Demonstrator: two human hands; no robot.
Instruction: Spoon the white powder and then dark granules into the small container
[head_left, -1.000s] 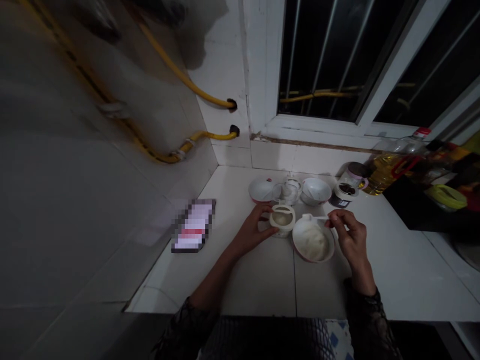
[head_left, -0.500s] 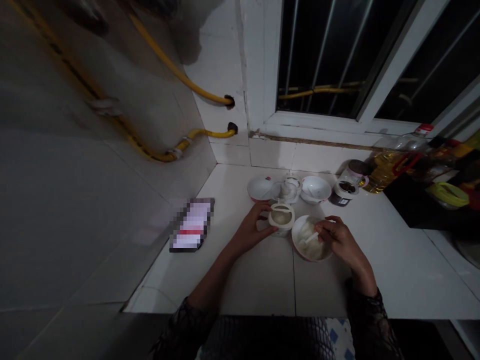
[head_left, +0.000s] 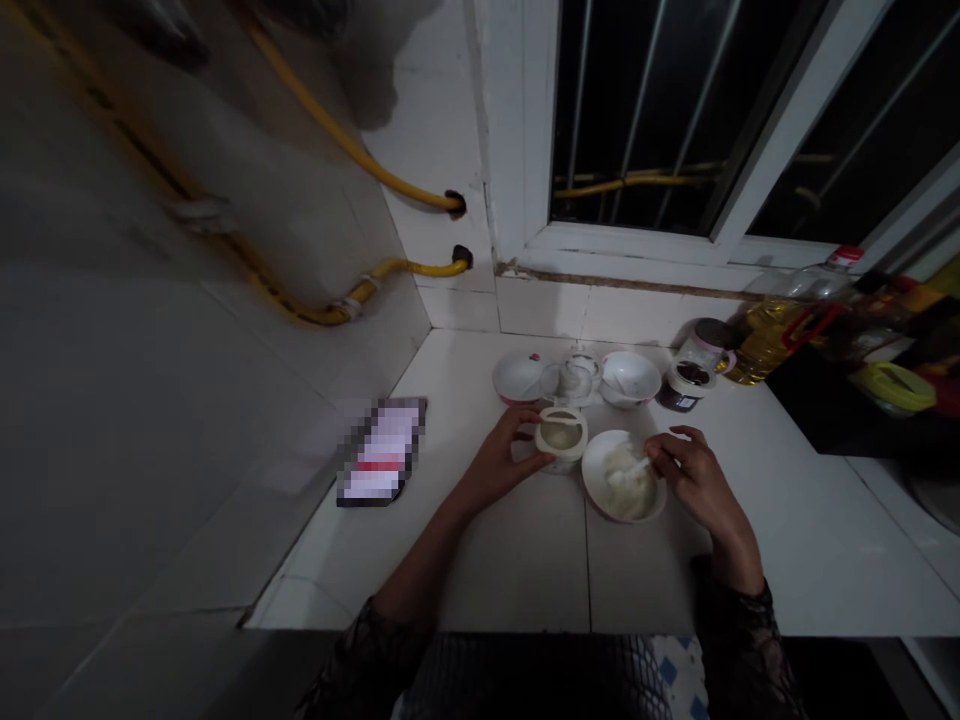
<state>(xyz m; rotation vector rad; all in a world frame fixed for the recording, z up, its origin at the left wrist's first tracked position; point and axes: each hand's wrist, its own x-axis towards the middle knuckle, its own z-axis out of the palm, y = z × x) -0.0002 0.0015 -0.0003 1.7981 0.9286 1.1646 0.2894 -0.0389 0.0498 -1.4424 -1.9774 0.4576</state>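
My left hand (head_left: 501,462) is wrapped round a small cream-coloured open jar (head_left: 561,438) on the white tiled counter (head_left: 525,560). Just right of the jar stands a white bowl (head_left: 624,490) holding a white lump of food. My right hand (head_left: 697,478) pinches the handle of a small white spoon (head_left: 628,472), whose tip lies in the bowl's contents.
Behind the jar stand two white bowls (head_left: 519,377) (head_left: 630,378) with a small glass container (head_left: 576,376) between them. A dark jar (head_left: 684,384), a lidded pot (head_left: 712,340) and an oil bottle (head_left: 780,320) sit at the back right. A flat packet (head_left: 381,452) lies left.
My right hand brought the spoon from the bowl's far rim down into the bowl and shifted it a little to the right. My left hand stayed on the jar.
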